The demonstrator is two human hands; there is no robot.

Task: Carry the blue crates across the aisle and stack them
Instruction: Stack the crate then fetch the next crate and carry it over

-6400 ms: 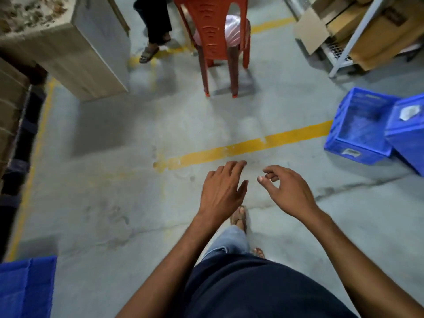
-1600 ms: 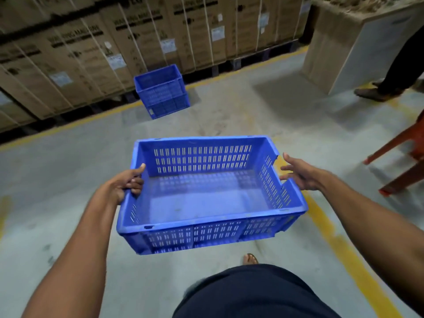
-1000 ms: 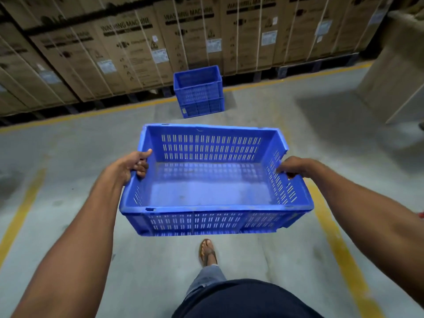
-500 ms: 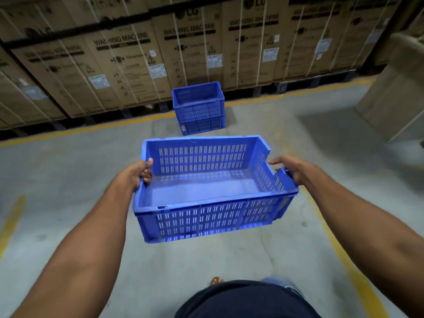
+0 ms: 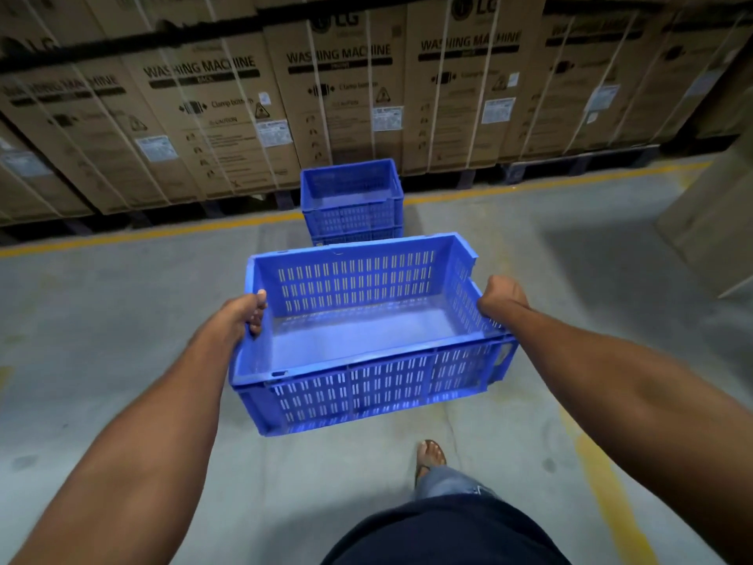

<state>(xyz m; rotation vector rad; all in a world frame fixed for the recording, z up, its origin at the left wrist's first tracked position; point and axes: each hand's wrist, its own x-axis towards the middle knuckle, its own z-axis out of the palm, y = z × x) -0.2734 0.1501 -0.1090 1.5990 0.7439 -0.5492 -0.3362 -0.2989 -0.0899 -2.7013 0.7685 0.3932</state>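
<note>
Setting: a warehouse aisle with a grey concrete floor (image 5: 122,340) and a yellow painted floor line (image 5: 142,234) along its far edge.
Background: a row of tall brown cardboard washing-machine boxes (image 5: 346,95) on dark pallets behind that line.
Carried crate: an empty blue slotted plastic crate (image 5: 366,385), held off the floor in front of the person, tilted slightly.
Left hand: the left hand (image 5: 244,316) is curled over the crate's left end rim.
Right hand: the right hand (image 5: 499,297) is closed in a fist on the right end rim.
Stack: blue slotted plastic crates stacked on the floor (image 5: 352,214), just beyond the carried crate, before the boxes.
Foot: a sandalled foot (image 5: 430,456) below the crate.
</note>
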